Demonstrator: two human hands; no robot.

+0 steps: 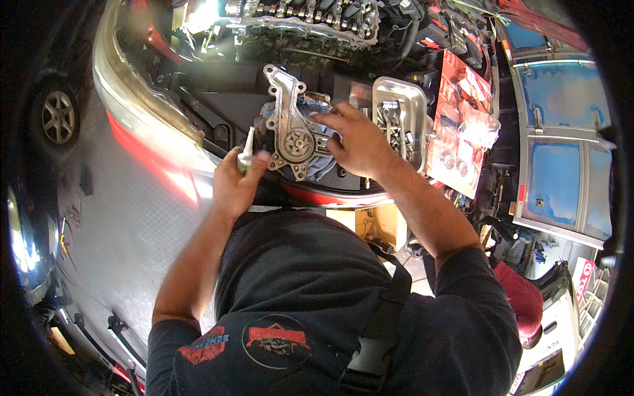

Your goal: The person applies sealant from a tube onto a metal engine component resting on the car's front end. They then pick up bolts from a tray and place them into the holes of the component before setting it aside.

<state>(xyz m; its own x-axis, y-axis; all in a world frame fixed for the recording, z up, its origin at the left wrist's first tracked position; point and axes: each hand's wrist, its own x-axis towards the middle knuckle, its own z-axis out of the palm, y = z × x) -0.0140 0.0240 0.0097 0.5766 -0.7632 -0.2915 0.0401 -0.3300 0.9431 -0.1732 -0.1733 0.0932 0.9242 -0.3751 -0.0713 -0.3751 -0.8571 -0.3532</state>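
My left hand (241,178) grips a small tube (246,158) with a long white nozzle pointing up, left of a cast metal pump housing (282,92). The housing has bolt lugs and a round recess holding a toothed part, and rests on a blue-grey rag (317,170). My right hand (360,142) is at the housing's right side with bent fingers; whether a small thing is between its fingertips is hard to make out. Right of it lies a steel tray (418,99) of bolts and small parts.
An opened car engine (300,16) fills the top, above the curved front body edge (142,132). A red printed sheet (456,92) lies right of the tray. A blue panelled door (548,178) stands at right, red fabric (518,297) below it. Another car's wheel (58,117) is at left.
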